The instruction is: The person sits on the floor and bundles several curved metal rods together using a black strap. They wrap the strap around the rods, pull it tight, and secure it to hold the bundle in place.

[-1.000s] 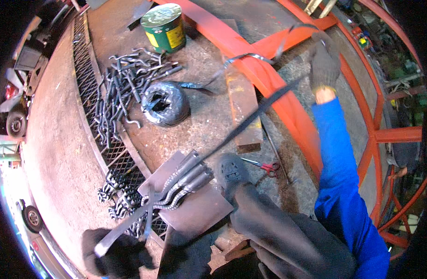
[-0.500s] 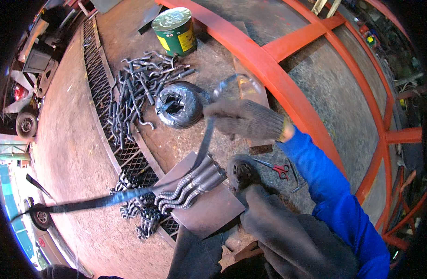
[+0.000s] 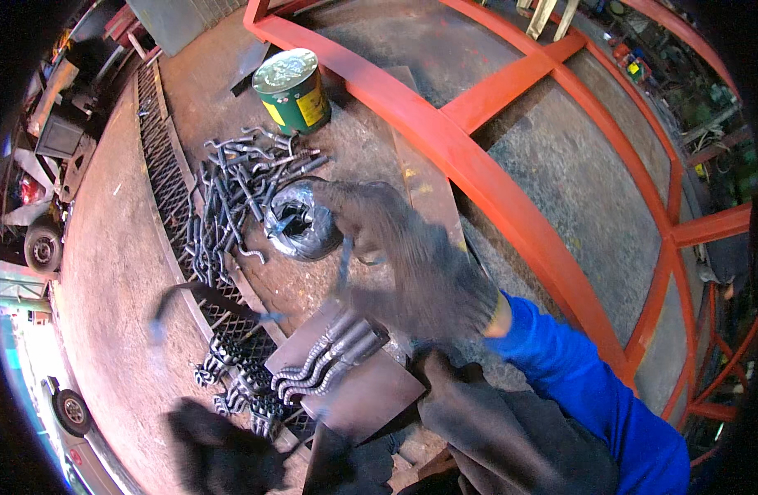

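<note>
My right hand (image 3: 420, 264), in a grey-brown knit glove, reaches over the middle with its fingertips beside a dark plastic-wrapped roll (image 3: 301, 221). Motion smears its fingers, so their grip is unclear. A thin dark strip (image 3: 344, 262) runs down close to them. Low on the left is my left hand (image 3: 222, 450) in a black glove, badly blurred. Between the hands, several ridged, wavy metal bars (image 3: 338, 351) lie side by side on a flat metal plate (image 3: 379, 392). Left of the plate curves a blurred dark strip (image 3: 202, 293).
Loose bent bars (image 3: 230, 198) are heaped beyond the plate, near a green and yellow can (image 3: 292, 91). Bundled bars (image 3: 243, 379) rest by a floor grating (image 3: 160, 140). A large red metal frame (image 3: 445, 153) spans the right side. Vehicles show at far left.
The right hand has come nearer and over the scissors' spot, hiding them. My left hand has entered at lower left. The long strip stretched across the left now curls loosely.
</note>
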